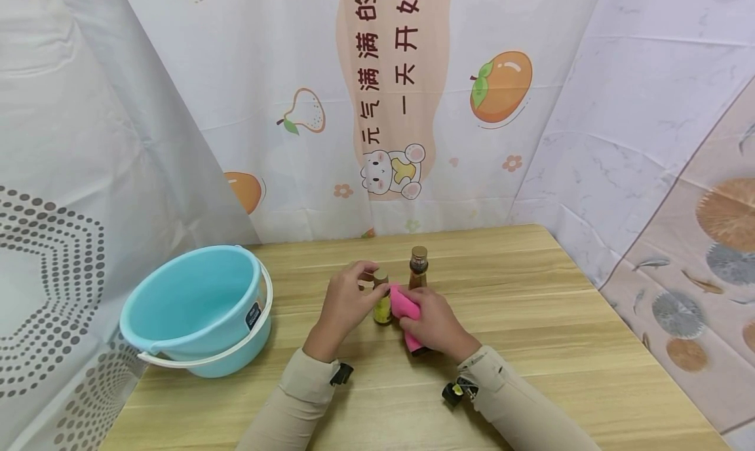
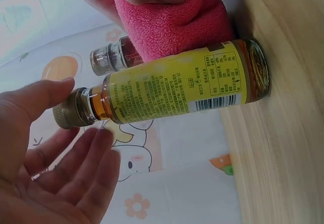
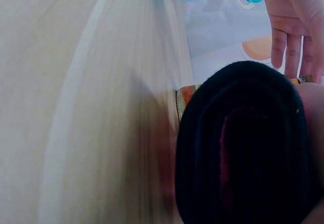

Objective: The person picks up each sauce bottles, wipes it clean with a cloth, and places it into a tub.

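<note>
A small glass bottle with a yellow label and gold cap point(image 2: 174, 85) stands upright on the wooden table. My left hand point(image 1: 347, 299) pinches its cap between thumb and fingertips, the other fingers spread loosely beside it. A pink terry cloth point(image 1: 406, 305) is in my right hand point(image 1: 438, 323), which grips it against the side of the labelled bottle. Seen from the right wrist, a dark oval end of the bundle point(image 3: 243, 148) fills much of the view. Just behind the right hand stands a taller brown bottle point(image 1: 418, 271) with a gold cap; its lower part is hidden.
A light blue bucket point(image 1: 194, 359) with a white handle stands at the table's left side. Printed curtains point(image 1: 283, 44) hang behind and on both sides. The wooden tabletop point(image 1: 531, 346) extends to the right of my arms.
</note>
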### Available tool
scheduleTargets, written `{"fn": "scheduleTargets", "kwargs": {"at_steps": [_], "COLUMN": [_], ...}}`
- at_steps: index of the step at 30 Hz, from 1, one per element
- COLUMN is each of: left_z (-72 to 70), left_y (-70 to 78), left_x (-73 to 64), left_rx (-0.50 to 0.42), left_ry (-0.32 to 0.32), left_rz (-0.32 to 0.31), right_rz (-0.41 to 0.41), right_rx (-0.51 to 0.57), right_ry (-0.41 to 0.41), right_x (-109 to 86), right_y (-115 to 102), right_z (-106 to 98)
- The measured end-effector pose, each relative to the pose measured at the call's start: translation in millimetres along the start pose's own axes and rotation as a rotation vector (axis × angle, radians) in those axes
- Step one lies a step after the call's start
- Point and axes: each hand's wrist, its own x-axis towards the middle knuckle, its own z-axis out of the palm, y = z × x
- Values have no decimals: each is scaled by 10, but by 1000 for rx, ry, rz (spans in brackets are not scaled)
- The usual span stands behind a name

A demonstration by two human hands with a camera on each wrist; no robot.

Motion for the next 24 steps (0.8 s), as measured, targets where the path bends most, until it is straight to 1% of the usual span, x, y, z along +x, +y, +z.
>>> {"fn": "scheduleTargets", "kwargs": {"at_steps": [3, 5, 8, 16, 24], "left_z": [-2, 0, 6, -4, -7], "left_y": [6, 7, 4, 9, 15], "left_x": [-3, 0, 4, 13, 18], "left_rx": [22, 19, -1, 5, -47], "left_ry": [33, 43, 41, 40, 28], "left_rz": [1, -3, -6, -22, -24], "right_rz": [3, 3, 0, -9, -35], "right_rx": [-3, -3, -1, 1, 23], "right_ry": [-1, 1, 5, 25, 72], "right_x": [2, 1, 0, 5, 9], "right_y": [2, 3, 7, -12, -55], "right_z": [6, 9, 12, -10, -71]}}
